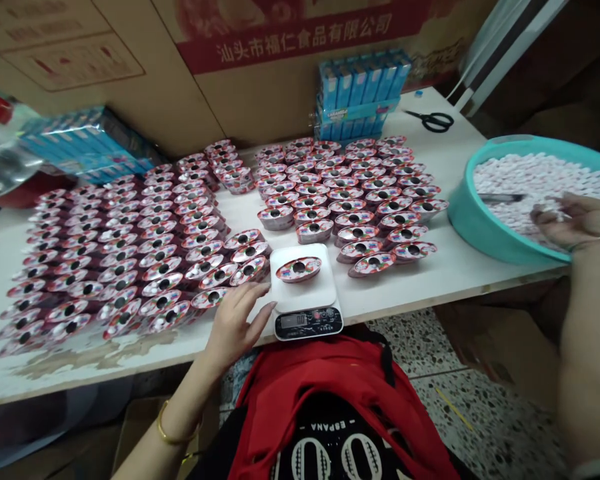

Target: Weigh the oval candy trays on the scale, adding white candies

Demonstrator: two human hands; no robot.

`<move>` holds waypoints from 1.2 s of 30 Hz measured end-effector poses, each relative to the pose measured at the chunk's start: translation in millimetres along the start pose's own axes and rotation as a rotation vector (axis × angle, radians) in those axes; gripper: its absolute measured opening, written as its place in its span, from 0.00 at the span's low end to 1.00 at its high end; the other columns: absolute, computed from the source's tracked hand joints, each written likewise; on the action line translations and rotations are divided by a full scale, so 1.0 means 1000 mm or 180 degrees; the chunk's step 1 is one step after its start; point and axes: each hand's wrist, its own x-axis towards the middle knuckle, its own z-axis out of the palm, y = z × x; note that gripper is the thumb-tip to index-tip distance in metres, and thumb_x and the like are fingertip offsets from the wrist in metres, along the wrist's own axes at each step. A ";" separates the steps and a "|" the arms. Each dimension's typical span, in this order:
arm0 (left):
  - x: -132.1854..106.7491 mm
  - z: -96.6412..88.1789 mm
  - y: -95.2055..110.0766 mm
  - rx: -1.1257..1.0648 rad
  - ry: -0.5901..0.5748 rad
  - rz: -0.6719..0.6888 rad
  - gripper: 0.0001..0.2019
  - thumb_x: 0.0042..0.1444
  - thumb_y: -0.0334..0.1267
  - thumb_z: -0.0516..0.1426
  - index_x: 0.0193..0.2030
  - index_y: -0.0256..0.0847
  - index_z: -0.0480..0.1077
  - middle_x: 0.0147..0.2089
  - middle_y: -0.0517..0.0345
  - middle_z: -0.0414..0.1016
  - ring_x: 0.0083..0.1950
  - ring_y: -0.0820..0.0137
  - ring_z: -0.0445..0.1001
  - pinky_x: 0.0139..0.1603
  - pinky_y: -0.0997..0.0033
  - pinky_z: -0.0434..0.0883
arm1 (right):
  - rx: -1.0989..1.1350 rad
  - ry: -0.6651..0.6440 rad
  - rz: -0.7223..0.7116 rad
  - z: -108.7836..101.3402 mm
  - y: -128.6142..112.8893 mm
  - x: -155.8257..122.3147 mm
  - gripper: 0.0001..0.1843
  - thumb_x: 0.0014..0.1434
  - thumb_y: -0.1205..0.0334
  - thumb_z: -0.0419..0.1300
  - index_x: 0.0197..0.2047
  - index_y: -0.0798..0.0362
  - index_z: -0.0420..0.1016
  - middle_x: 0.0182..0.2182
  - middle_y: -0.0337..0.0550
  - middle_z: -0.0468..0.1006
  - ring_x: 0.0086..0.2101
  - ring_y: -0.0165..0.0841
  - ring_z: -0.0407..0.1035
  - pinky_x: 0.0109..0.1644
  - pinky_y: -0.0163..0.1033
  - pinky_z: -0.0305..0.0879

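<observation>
A white kitchen scale (pixel 280 303) lies at the table's front edge, its display showing what looks like 0.0. On its plate stands one small oval red-and-white patterned box (pixel 305 269) with a dark round hole on top. My left hand (pixel 235 327) rests at the scale's left side, fingers stretched out and holding nothing. Inside the turquoise basin (pixel 505 235) at the right, my right hand (pixel 577 220) has its fingers closed on a few small white pieces. Many more white pieces (pixel 540 172) fill the basin around it. A dark flat tool handle (pixel 503 198) lies on them.
Rows of similar oval boxes (pixel 160 267) cover the left, and another group (pixel 347 193) stands right of centre. Blue packs (pixel 360 93) and more blue packs (pixel 90 143) stand against large cardboard (pixel 260 100). Black scissors (pixel 436 121) lie at the back right; a metal bowl (pixel 5 170) stands far left.
</observation>
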 end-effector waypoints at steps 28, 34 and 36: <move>-0.083 0.070 -0.044 0.0434 0.0574 -0.0499 0.11 0.59 0.37 0.55 0.48 0.40 0.68 0.42 0.50 0.73 0.42 0.65 0.71 0.43 0.66 0.67 | -0.1307 -0.3096 -0.1844 0.218 -0.276 -0.125 0.13 0.52 0.75 0.60 0.41 0.56 0.78 0.36 0.46 0.78 0.36 0.34 0.68 0.38 0.34 0.57; -0.083 0.070 -0.044 0.0504 0.0583 -0.0476 0.11 0.59 0.38 0.55 0.48 0.40 0.69 0.42 0.50 0.74 0.42 0.65 0.71 0.42 0.66 0.66 | -0.1665 -0.3203 -0.1832 0.218 -0.282 -0.121 0.16 0.53 0.73 0.61 0.46 0.56 0.74 0.39 0.47 0.76 0.38 0.34 0.67 0.38 0.33 0.56; -0.083 0.070 -0.043 0.0526 0.0601 -0.0440 0.11 0.59 0.38 0.55 0.48 0.40 0.69 0.42 0.50 0.73 0.41 0.65 0.71 0.42 0.66 0.66 | -0.1694 -0.3226 -0.1862 0.219 -0.282 -0.121 0.14 0.53 0.73 0.61 0.44 0.56 0.74 0.39 0.47 0.76 0.38 0.34 0.67 0.38 0.33 0.57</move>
